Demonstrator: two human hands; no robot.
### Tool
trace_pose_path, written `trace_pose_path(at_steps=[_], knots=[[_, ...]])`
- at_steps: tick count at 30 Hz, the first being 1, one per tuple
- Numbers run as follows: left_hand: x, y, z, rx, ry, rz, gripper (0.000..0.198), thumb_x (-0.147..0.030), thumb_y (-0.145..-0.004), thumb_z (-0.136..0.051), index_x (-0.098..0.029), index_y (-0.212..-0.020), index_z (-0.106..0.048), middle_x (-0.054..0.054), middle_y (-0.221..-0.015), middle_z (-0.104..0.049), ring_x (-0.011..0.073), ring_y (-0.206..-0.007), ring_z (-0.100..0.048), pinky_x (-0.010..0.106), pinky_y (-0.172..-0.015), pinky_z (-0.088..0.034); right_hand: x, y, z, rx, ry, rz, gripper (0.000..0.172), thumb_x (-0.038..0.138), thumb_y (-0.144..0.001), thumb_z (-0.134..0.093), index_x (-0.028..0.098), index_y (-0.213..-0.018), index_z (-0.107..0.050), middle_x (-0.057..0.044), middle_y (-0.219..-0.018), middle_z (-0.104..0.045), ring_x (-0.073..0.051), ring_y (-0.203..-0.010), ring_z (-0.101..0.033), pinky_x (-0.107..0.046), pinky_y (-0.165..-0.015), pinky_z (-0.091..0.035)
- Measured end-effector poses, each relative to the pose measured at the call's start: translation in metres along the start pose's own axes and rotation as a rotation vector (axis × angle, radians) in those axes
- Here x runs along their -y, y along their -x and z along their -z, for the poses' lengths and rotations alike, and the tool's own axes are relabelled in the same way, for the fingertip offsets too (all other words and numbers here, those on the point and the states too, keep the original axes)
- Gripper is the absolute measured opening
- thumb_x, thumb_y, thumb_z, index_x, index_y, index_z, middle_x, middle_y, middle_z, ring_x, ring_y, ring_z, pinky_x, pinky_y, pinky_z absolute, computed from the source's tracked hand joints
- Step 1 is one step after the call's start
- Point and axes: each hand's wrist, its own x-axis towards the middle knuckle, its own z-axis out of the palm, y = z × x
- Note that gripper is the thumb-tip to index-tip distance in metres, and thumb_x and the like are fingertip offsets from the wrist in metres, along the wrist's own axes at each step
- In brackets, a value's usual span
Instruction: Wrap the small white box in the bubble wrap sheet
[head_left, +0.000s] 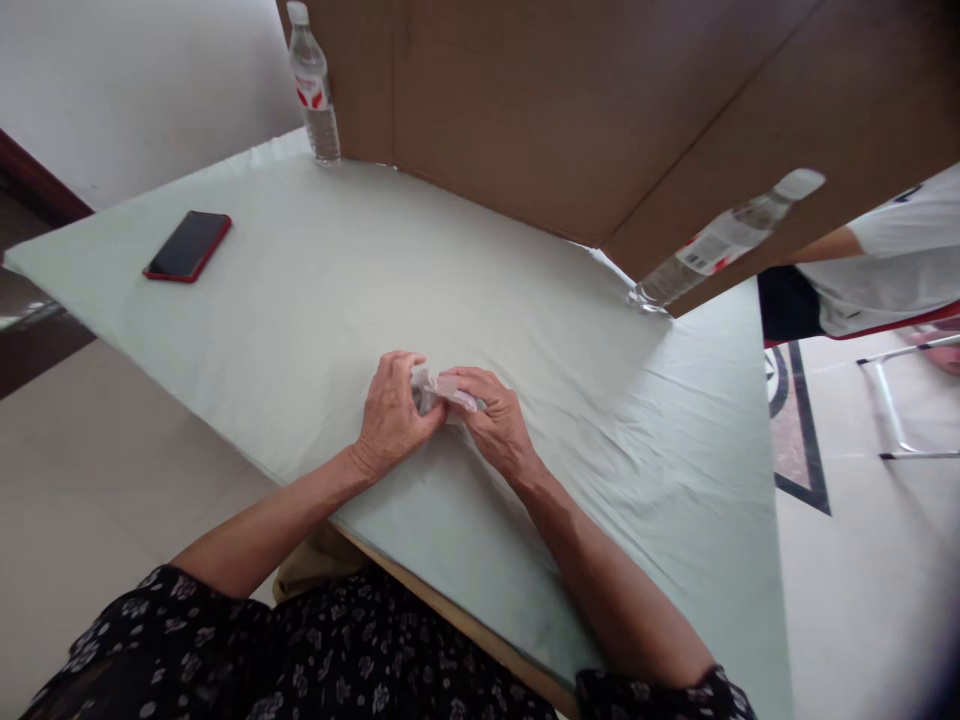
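Note:
Low over the cloth-covered table, my two hands meet around a small crumpled whitish, partly see-through piece (455,391) that looks like thin plastic or tissue. My left hand (393,415) curls round its left end, thumb toward the right hand. On the other end, my right hand (496,420) pinches it between thumb and fingers. Part of the piece is hidden by the fingers, and its exact kind cannot be made out.
A pale green cloth (315,280) covers the table. A phone (189,246) with a red edge lies at left. Brown cardboard panels (510,120) stand at the back, with a clear bottle (315,90) and a tilted bottle (724,240) against them. Another person's sleeve (911,225) shows at right.

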Motion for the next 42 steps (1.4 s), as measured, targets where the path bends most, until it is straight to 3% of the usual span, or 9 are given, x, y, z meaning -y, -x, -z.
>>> trace_pose_path(at_steps=[3, 9, 16, 21, 24, 27, 32, 37, 42], knots=[[0.008, -0.003, 0.001, 0.062, 0.06, -0.051, 0.062, -0.023, -0.077, -0.069, -0.015, -0.133, -0.045, 0.018, -0.132, -0.054, 0.0292, -0.125, -0.054, 0.046, -0.103, -0.05, -0.006, 0.01, -0.001, 0.02, 0.151, 0.077, 0.027, 0.022, -0.093, -0.057, 0.031, -0.107, -0.078, -0.003, -0.122, -0.074, -0.022, -0.119, -0.065, -0.043, -0.109, -0.047], [0.023, -0.011, 0.016, 0.287, 0.13, -0.189, 0.031, -0.019, -0.081, -0.064, -0.018, -0.112, -0.063, 0.015, -0.133, -0.064, 0.0302, -0.129, -0.058, 0.047, -0.11, -0.047, -0.033, 0.02, 0.003, 0.039, 0.279, 0.393, 0.039, 0.018, -0.095, -0.05, 0.029, -0.126, -0.071, -0.006, -0.13, -0.072, -0.024, -0.13, -0.061, -0.046, -0.112, -0.047], [0.043, -0.002, 0.029, 0.4, 0.131, -0.394, 0.06, -0.018, -0.084, -0.064, -0.016, -0.143, -0.052, 0.019, -0.148, -0.056, 0.0311, -0.14, -0.052, 0.05, -0.116, -0.044, -0.054, 0.028, -0.002, 0.057, 0.375, 0.565, 0.052, 0.019, -0.094, -0.054, 0.026, -0.146, -0.055, -0.011, -0.147, -0.061, -0.028, -0.146, -0.047, -0.051, -0.113, -0.047], [0.03, -0.016, 0.027, 0.412, 0.337, -0.18, 0.045, -0.024, -0.085, -0.061, -0.015, -0.129, -0.063, 0.017, -0.138, -0.064, 0.0277, -0.126, -0.063, 0.041, -0.099, -0.057, -0.035, 0.005, 0.015, 0.135, 0.154, 0.323, 0.038, 0.02, -0.094, -0.053, 0.027, -0.127, -0.069, -0.008, -0.135, -0.069, -0.025, -0.131, -0.061, -0.047, -0.109, -0.048], [0.014, -0.029, 0.035, 0.647, 0.46, 0.149, 0.031, -0.037, -0.083, -0.067, -0.015, -0.104, -0.07, 0.007, -0.09, -0.074, 0.0168, -0.075, -0.069, 0.027, -0.065, -0.056, -0.02, -0.008, 0.029, 0.337, -0.135, 0.006, 0.023, 0.037, -0.092, -0.062, 0.022, -0.106, -0.074, -0.007, -0.106, -0.076, -0.022, -0.097, -0.071, -0.036, -0.085, -0.056], [0.003, -0.036, 0.04, 0.812, 0.589, 0.449, 0.038, -0.05, -0.081, -0.068, -0.014, -0.092, -0.067, 0.002, -0.07, -0.065, 0.0123, -0.056, -0.059, 0.023, -0.049, -0.046, -0.016, -0.009, 0.033, 0.428, -0.355, -0.24, 0.034, 0.051, -0.088, -0.067, 0.018, -0.092, -0.072, -0.003, -0.079, -0.069, -0.017, -0.071, -0.064, -0.029, -0.065, -0.051], [0.007, -0.035, 0.034, 0.732, 0.52, 0.533, 0.038, -0.053, -0.085, -0.06, -0.016, -0.081, -0.062, -0.003, -0.056, -0.053, 0.0107, -0.05, -0.049, 0.022, -0.047, -0.037, -0.025, -0.002, 0.021, 0.284, -0.42, -0.263, 0.067, 0.051, -0.073, -0.082, 0.021, -0.13, -0.062, -0.007, -0.113, -0.07, -0.02, -0.096, -0.067, -0.032, -0.08, -0.055], [0.01, -0.034, 0.029, 0.62, 0.534, 0.364, 0.037, -0.049, -0.086, -0.06, -0.014, -0.096, -0.067, 0.005, -0.087, -0.069, 0.0169, -0.078, -0.063, 0.027, -0.068, -0.048, -0.031, -0.003, 0.017, 0.225, -0.255, -0.237, 0.085, 0.051, -0.075, -0.08, 0.02, -0.146, -0.048, -0.009, -0.116, -0.069, -0.02, -0.09, -0.067, -0.035, -0.079, -0.055], [0.004, -0.032, 0.025, 0.646, 0.778, 0.554, 0.092, -0.035, -0.074, -0.073, -0.01, -0.153, -0.034, 0.019, -0.133, -0.064, 0.031, -0.121, -0.064, 0.038, -0.096, -0.051, -0.034, 0.0, 0.017, 0.113, -0.038, -0.138, 0.082, 0.058, -0.078, -0.076, 0.023, -0.146, -0.048, -0.013, -0.126, -0.069, -0.027, -0.107, -0.067, -0.044, -0.089, -0.054]])
